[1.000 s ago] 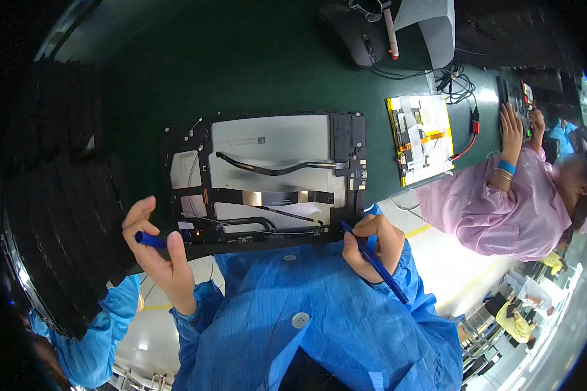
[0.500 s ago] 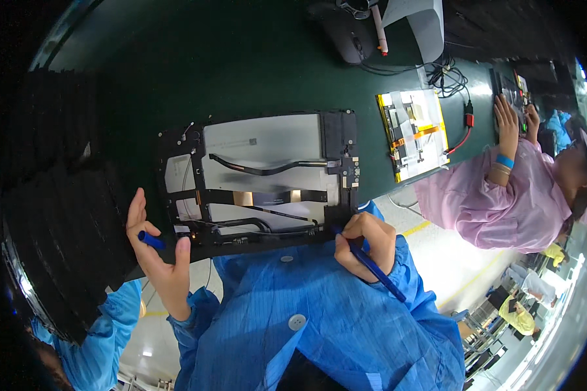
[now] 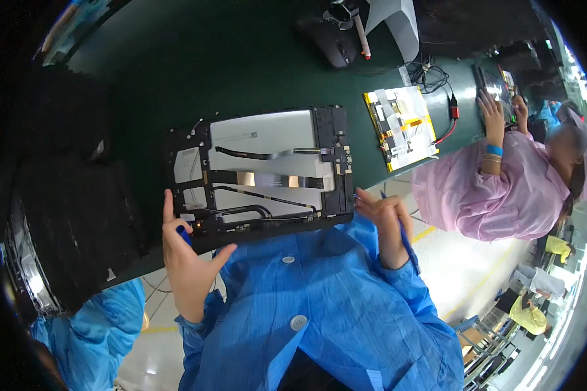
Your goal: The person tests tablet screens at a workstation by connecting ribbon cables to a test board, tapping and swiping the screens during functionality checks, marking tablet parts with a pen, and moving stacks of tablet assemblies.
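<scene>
An opened tablet, its black frame showing silver panels and flat ribbon cables, lies on the green table at its near edge. My left hand is at the tablet's near left corner, index finger stretched along its side and thumb spread out below the near edge. A blue pen cap is tucked between its fingers. At the near right corner my right hand reaches its fingertips to the tablet's edge. A blue pen is held between the fingers of that hand, tilted away from the tablet.
Right of the tablet lies a yellow-edged battery and board assembly with a red cable. A dark mouse and bundled black wires sit farther back. A co-worker in pink works at right; black material covers the left.
The pen tip has left the tablet's near right corner, and the pen now lies back in my right hand. My left thumb has come off the tablet's corner. The tablet has turned slightly.
</scene>
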